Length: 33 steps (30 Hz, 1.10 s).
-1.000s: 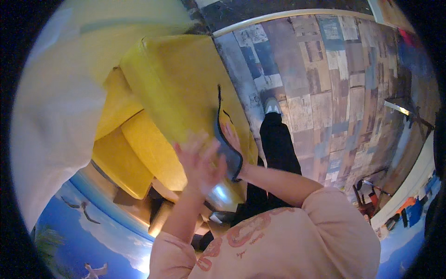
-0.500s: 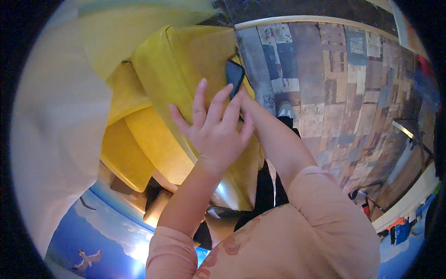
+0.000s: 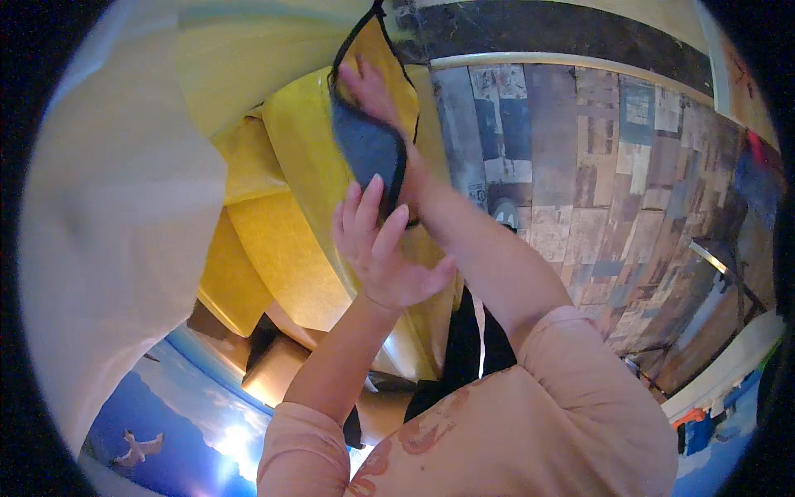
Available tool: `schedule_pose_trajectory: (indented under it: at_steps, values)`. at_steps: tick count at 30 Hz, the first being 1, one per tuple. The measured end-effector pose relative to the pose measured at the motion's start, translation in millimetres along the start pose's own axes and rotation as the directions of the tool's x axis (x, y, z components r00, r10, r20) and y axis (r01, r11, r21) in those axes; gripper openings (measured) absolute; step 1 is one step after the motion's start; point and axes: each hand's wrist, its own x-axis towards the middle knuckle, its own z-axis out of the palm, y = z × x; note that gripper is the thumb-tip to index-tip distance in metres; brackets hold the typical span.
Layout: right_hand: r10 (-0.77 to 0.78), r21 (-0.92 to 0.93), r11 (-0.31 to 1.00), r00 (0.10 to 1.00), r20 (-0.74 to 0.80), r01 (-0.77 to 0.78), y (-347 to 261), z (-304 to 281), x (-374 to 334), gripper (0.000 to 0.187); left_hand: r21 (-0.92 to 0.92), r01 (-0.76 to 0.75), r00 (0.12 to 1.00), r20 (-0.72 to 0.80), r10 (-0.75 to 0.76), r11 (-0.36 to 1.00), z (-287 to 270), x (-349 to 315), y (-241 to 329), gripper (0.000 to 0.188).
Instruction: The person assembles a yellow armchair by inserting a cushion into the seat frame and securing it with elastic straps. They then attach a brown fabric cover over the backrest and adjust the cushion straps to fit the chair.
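A cloth (image 3: 364,145) with one blue-grey face, one yellow face and black edging is folded over above a yellow padded seat (image 3: 298,124). My right hand (image 3: 374,93) lies along its yellow face, partly behind the blue-grey fold; its fingers are smeared, so I cannot make out their grip. Nearer to me is my left hand (image 3: 385,253), fingers stretched and spread, the tips at the cloth's lower blue-grey corner. Whether they press on it or only hover is unclear.
Further yellow padded blocks (image 3: 281,240) stand left of the seat. A pale curved surface (image 3: 116,224) fills the far left. To the right lies a patchwork plank-pattern floor (image 3: 571,166), where a grey shoe (image 3: 504,213) shows. A blue sky mural (image 3: 157,422) is at lower left.
The cloth has swung up and spread out from a small bunch beside the seat. My right hand has moved away from me and come into sight; my left hand has shifted slightly nearer.
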Motion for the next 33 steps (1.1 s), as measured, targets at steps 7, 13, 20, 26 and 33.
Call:
schedule_pose_trajectory:
  at_steps: [7,13,20,26,33]
  values:
    - [0.531,0.479,0.730,0.846,0.051,-0.487,93.5,-8.4,-43.4,0.057,0.307,0.028,0.955,0.272,-0.116,0.951,-4.2,21.9,24.0,0.024]
    - [0.682,0.365,0.664,0.729,0.064,-0.653,47.6,-18.7,-170.4,0.064,0.286,0.037,0.962,0.247,-0.111,0.958,-5.4,20.3,24.8,0.014]
    - [0.694,0.091,0.719,0.718,-0.042,-0.689,-114.7,11.7,-295.1,0.072,0.174,0.066,0.980,0.174,-0.097,0.983,-4.0,18.1,24.3,0.018]
    - [0.291,-0.643,0.756,0.942,0.164,-0.122,-108.0,26.1,-320.5,0.077,-0.204,0.105,0.993,0.078,-0.091,0.973,-19.8,9.7,10.7,0.022]
    - [0.103,-0.754,0.614,0.924,0.368,0.233,-102.6,16.5,-267.3,0.069,-0.767,0.375,0.905,0.179,-0.387,0.521,-40.2,-2.7,-5.4,0.018]
